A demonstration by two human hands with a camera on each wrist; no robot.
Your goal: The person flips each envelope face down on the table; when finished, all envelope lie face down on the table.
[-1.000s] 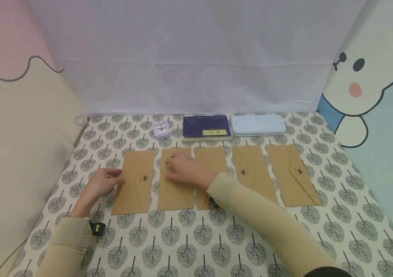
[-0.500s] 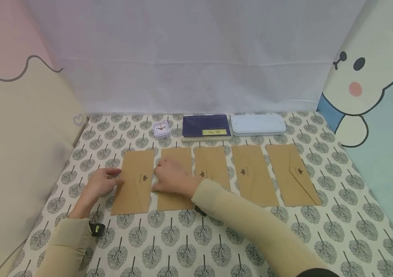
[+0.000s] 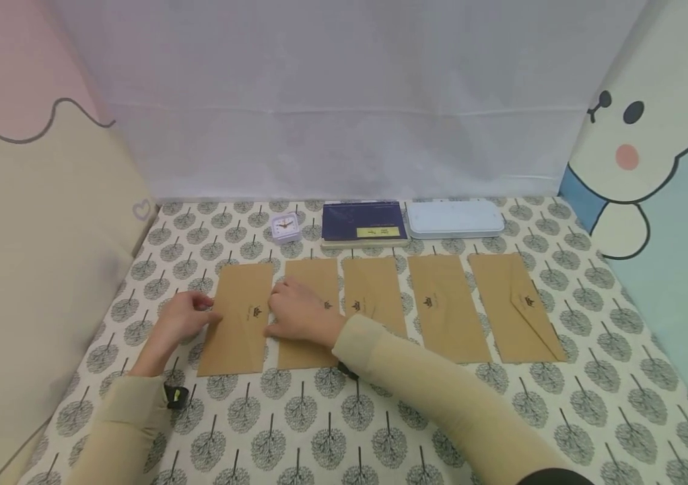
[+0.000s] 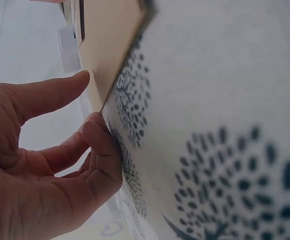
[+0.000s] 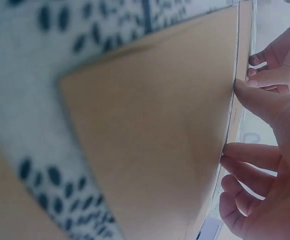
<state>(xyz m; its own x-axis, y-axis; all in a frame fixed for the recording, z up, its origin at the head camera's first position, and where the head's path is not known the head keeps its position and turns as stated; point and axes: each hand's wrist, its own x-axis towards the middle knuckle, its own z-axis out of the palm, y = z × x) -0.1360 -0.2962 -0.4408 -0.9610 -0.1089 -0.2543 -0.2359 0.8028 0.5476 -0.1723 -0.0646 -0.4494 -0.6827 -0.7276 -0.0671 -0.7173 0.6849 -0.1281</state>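
1. My left hand [image 3: 180, 316]: at the left edge of the first envelope [image 3: 231, 337], which lies flat. Thumb spread from loosely bent fingers, no pinch. Fingertips meet the edge; can't tell if the thumb touches.
2. My right hand [image 3: 300, 313]: over the second envelope [image 3: 307, 271], also flat. Thumb and index spread wide, tips at its left edge, nothing clamped between them. Can't tell how hard they press.
3. Third envelope [image 3: 371, 277], fourth envelope [image 3: 450, 313], fifth envelope [image 3: 501, 313]: in a row to the right, flat, spaced apart, neither hand on them.
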